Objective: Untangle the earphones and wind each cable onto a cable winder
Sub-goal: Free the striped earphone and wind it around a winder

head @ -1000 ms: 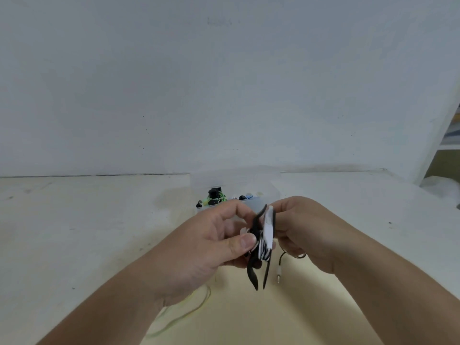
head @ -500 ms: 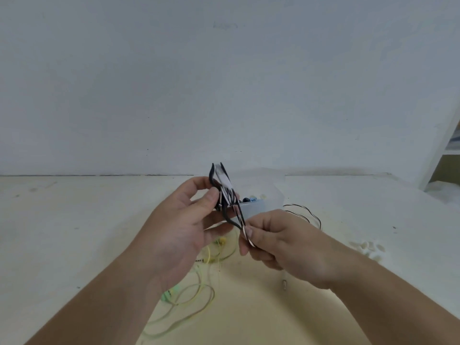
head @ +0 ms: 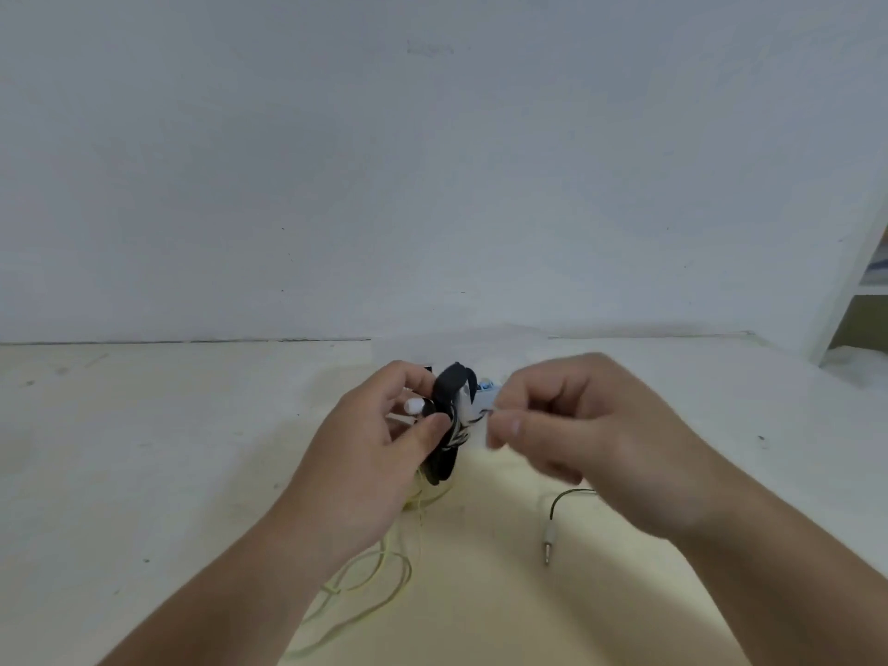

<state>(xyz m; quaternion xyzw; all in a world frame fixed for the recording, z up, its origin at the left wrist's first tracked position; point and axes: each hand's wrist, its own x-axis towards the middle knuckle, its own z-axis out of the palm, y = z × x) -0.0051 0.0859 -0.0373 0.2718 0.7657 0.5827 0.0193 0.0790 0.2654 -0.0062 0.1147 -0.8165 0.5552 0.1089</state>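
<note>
Head view: the winder (head: 449,391) was gripped by the left hand (head: 365,454). The cable (head: 567,494) was pinched by the right hand (head: 591,435) at the winder's 3 o'clock. Since 0.5 s before, 1 more turn seemed laid, so only a short tail remained.

Clear box (head: 486,390) mostly behind hands (head: 375,439)

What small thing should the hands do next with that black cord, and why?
Probably one more turn: the right hand, which seems to pinch the black earphone cable beside the black-and-white cable winder held by the left hand, should carry it around the winder. A loose tail ending in the metal jack plug lies on the pale table, unwound.
</note>
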